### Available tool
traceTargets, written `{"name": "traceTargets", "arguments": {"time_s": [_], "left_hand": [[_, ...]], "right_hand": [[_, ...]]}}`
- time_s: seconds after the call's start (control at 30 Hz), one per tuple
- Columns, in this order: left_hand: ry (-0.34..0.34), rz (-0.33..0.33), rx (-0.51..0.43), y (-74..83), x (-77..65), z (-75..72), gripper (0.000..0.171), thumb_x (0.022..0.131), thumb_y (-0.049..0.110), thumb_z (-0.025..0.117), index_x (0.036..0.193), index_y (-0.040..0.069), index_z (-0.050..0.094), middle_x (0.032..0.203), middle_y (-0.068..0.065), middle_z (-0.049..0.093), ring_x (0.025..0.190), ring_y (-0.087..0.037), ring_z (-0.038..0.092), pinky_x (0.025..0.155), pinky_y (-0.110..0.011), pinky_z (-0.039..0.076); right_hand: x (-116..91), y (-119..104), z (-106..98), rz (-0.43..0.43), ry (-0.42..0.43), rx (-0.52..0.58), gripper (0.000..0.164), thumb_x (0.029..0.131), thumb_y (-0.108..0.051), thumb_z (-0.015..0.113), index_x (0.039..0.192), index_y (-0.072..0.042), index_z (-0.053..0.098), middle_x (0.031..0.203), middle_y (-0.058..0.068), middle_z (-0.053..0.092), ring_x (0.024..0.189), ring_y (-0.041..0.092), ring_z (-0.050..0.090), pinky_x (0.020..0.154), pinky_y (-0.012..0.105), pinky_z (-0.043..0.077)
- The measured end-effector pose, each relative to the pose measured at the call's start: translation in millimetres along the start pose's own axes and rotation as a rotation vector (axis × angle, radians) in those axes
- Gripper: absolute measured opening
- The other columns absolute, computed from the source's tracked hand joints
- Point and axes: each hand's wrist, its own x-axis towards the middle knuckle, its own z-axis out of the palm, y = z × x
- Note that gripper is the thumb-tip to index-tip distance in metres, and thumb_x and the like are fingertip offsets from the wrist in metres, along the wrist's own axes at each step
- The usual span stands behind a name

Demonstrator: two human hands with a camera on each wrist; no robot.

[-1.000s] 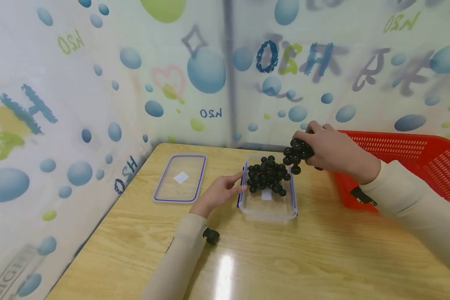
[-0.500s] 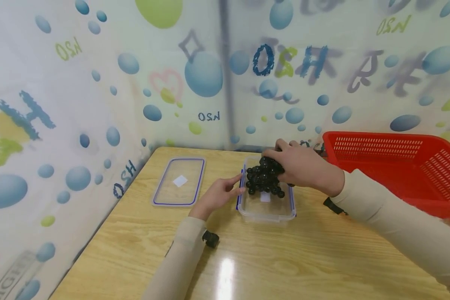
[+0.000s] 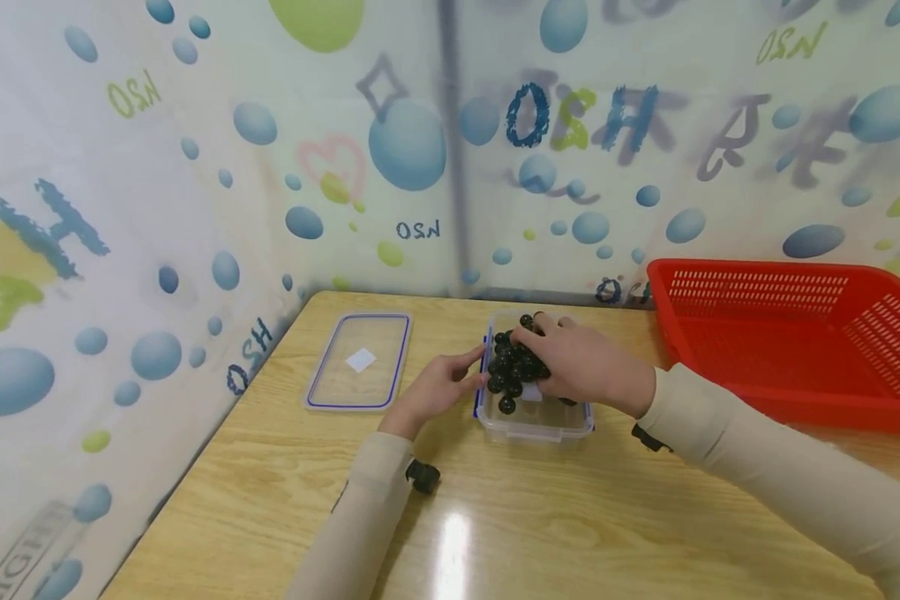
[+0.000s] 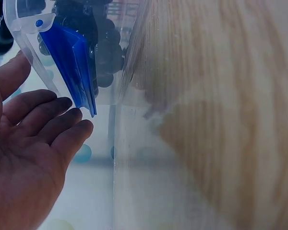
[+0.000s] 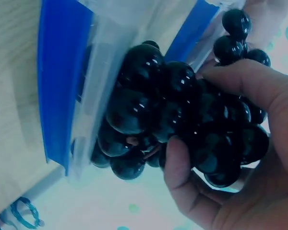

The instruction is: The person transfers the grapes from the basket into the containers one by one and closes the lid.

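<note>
A bunch of shiny black grapes (image 3: 516, 367) is gripped by my right hand (image 3: 588, 364), low over the clear plastic container (image 3: 537, 432). In the right wrist view, thumb and fingers curl around the grapes (image 5: 213, 148), and more dark grapes (image 5: 134, 110) lie against them inside the wall. My left hand (image 3: 441, 385) is at the container's left side, its fingertips right at the rim. The left wrist view shows that hand's (image 4: 33, 143) fingers loosely extended beside a blue latch (image 4: 69, 62) that hangs unfastened.
The clear lid (image 3: 360, 387) with a blue seal and a white label lies on the wooden table (image 3: 540, 517) to the left. A red perforated basket (image 3: 780, 400) stands at the right. A printed curtain (image 3: 390, 267) closes off the back and left.
My right hand has carried its grape bunch left from beside the basket and down into the container, over the other grapes. The left hand stays at the container's side.
</note>
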Motion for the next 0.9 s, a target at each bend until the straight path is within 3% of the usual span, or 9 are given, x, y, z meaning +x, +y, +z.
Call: {"name": "traceTargets", "arguments": {"time_s": [0.1, 0.3, 0.5, 0.63, 0.77, 0.9], "left_hand": [[0.007, 0.006, 0.0, 0.9, -0.3, 0.1, 0.052, 0.1, 0.023, 0.06, 0.148, 0.016, 0.045, 0.148, -0.008, 0.043, 0.13, -0.03, 0.047, 0.108, -0.037, 0.038], [0.016, 0.001, -0.001, 1.7, 0.1, 1.5, 0.05, 0.1, 0.018, 0.059, 0.148, 0.016, 0.045, 0.147, -0.009, 0.045, 0.13, -0.029, 0.047, 0.108, -0.036, 0.038], [0.019, 0.011, 0.006, 1.6, 0.7, 2.6, 0.049, 0.1, 0.016, 0.06, 0.147, 0.014, 0.046, 0.146, -0.01, 0.046, 0.13, -0.03, 0.047, 0.108, -0.037, 0.037], [0.013, 0.002, -0.007, 3.0, 1.0, 3.4, 0.051, 0.099, 0.018, 0.061, 0.148, 0.014, 0.045, 0.148, -0.007, 0.044, 0.131, -0.029, 0.046, 0.108, -0.037, 0.037], [0.003, -0.009, -0.02, 5.2, 0.2, 3.7, 0.052, 0.099, 0.021, 0.062, 0.148, 0.015, 0.044, 0.149, -0.005, 0.042, 0.131, -0.03, 0.045, 0.108, -0.038, 0.037], [-0.003, -0.002, -0.024, 5.9, 0.2, 4.7, 0.052, 0.1, 0.021, 0.061, 0.148, 0.013, 0.044, 0.15, -0.005, 0.04, 0.132, -0.029, 0.045, 0.109, -0.037, 0.037]], "right_hand": [[0.8, 1.3, 6.9, 0.006, -0.003, 0.02, 0.069, 0.084, -0.03, 0.08, 0.143, -0.014, 0.048, 0.128, 0.02, 0.05, 0.102, 0.039, 0.058, 0.084, 0.052, 0.055], [0.2, 4.0, 24.2, -0.018, -0.032, 0.07, 0.066, 0.091, -0.033, 0.071, 0.148, -0.012, 0.043, 0.126, 0.018, 0.048, 0.093, 0.028, 0.059, 0.078, 0.045, 0.057], [-8.1, 9.1, 39.4, -0.089, 0.042, 0.142, 0.063, 0.092, -0.024, 0.07, 0.148, -0.012, 0.045, 0.121, 0.014, 0.049, 0.097, 0.026, 0.055, 0.086, 0.046, 0.053], [-14.6, 10.4, 44.3, -0.132, 0.078, 0.119, 0.06, 0.092, -0.028, 0.071, 0.147, -0.015, 0.049, 0.12, 0.014, 0.051, 0.1, 0.03, 0.051, 0.089, 0.049, 0.05], [-18.8, 8.7, 47.6, -0.121, 0.068, 0.104, 0.058, 0.095, -0.038, 0.065, 0.146, -0.017, 0.05, 0.121, 0.013, 0.052, 0.101, 0.03, 0.047, 0.09, 0.049, 0.048], [-20.3, 9.2, 49.0, -0.113, 0.099, 0.104, 0.053, 0.097, -0.036, 0.062, 0.145, -0.015, 0.052, 0.121, 0.013, 0.05, 0.101, 0.028, 0.046, 0.086, 0.045, 0.048]]}}
